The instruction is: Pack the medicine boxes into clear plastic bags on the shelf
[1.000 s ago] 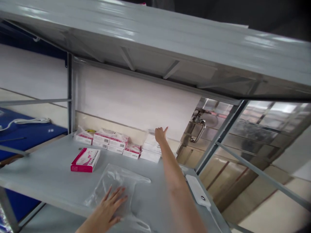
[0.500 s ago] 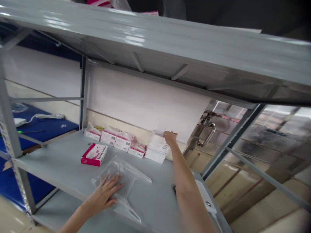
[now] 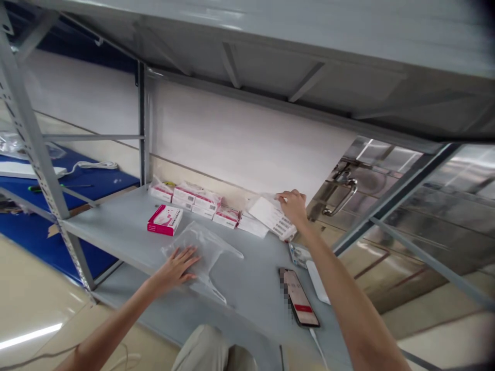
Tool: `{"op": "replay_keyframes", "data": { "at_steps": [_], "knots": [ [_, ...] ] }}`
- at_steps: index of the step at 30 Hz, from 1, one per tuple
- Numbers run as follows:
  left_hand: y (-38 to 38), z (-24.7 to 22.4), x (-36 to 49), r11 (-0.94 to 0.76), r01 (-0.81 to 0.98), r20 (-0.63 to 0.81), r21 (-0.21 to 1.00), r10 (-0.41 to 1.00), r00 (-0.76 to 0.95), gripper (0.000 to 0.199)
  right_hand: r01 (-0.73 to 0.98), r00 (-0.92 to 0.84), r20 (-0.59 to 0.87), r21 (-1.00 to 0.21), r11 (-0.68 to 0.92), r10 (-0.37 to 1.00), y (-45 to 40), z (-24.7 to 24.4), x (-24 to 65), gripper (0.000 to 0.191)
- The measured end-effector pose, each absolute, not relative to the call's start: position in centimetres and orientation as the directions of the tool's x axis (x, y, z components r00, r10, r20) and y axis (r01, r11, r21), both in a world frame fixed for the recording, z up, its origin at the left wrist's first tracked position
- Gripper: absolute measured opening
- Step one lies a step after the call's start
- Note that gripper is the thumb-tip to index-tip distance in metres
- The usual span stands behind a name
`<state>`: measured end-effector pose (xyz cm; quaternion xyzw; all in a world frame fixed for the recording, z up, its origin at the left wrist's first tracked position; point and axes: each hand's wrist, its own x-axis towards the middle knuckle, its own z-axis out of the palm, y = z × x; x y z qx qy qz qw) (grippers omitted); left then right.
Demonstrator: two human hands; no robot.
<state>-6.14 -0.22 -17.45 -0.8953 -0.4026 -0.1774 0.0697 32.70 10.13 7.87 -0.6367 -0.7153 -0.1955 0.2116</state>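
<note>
My left hand [image 3: 180, 265] lies flat with fingers spread on a clear plastic bag [image 3: 209, 242] with loop handles, on the grey shelf. At the back, my right hand [image 3: 293, 206] grips the top of a plastic-wrapped pack of white boxes [image 3: 273, 216] printed with barcodes. That pack is tilted, with its lower right corner near the shelf; other white packs [image 3: 252, 225] lie to its left. A pink and white box [image 3: 164, 220] sits just beyond the clear bag.
Wrapped pink and white boxes [image 3: 195, 198] line the back of the shelf [image 3: 247, 278]. A phone [image 3: 299, 299] with a white cable lies front right, beside a white device [image 3: 317, 281] and a small packet [image 3: 299, 254]. Metal posts [image 3: 36, 123] and an upper shelf [image 3: 247, 56] frame the space.
My right hand has pulled the pack of white boxes to the right and tilted it away from the others. My left hand stays on the clear bag. The view has shifted, showing the phone.
</note>
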Motion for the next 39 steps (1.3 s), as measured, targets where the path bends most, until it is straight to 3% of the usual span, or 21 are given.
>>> {"op": "replay_keyframes", "data": {
  "at_steps": [6,11,17,20,24,27,32,39],
  "knots": [
    [-2.2,-16.2,-3.6,-0.762,0.647,0.314,-0.013,0.611,0.726,0.047,0.981,-0.167,0.488,-0.003,0.193,0.857,3.5,3.9,31.6,0.032],
    [-2.0,-16.2,-1.6,-0.665,0.747,0.280,-0.004,0.716,0.639,0.040,0.974,-0.210,0.417,0.007,0.228,0.884,-0.4,-0.2,30.3,0.030],
    [-2.4,-15.0,-2.0,-0.658,0.753,0.258,-0.023,0.724,0.640,0.039,0.964,-0.232,0.383,-0.036,0.265,0.894,-2.0,-3.3,28.4,0.032],
    [-3.0,-13.3,-1.5,-0.668,0.740,0.290,0.075,0.725,0.625,0.039,0.952,-0.238,0.412,-0.083,0.296,0.880,-2.1,-4.2,27.5,0.030],
    [-2.4,-9.2,1.9,-0.679,0.651,0.416,0.340,0.729,0.543,0.041,0.927,-0.202,0.437,-0.203,0.314,0.877,-1.9,-5.4,26.6,0.026],
    [-0.9,-6.2,5.9,-0.697,0.582,0.460,0.419,0.716,0.526,0.039,0.892,-0.221,0.444,-0.267,0.364,0.869,-1.8,-6.2,26.6,0.022],
    [0.8,-4.2,10.8,-0.673,0.672,0.210,0.308,0.737,0.642,0.021,0.847,-0.259,0.408,-0.340,0.409,0.875,-2.3,-7.3,27.6,0.017],
    [0.6,-4.6,10.2,-0.660,0.703,0.294,0.264,0.750,0.593,0.014,0.792,-0.183,0.517,-0.427,0.437,0.836,-3.6,-8.3,29.3,0.012]
  ]
}}
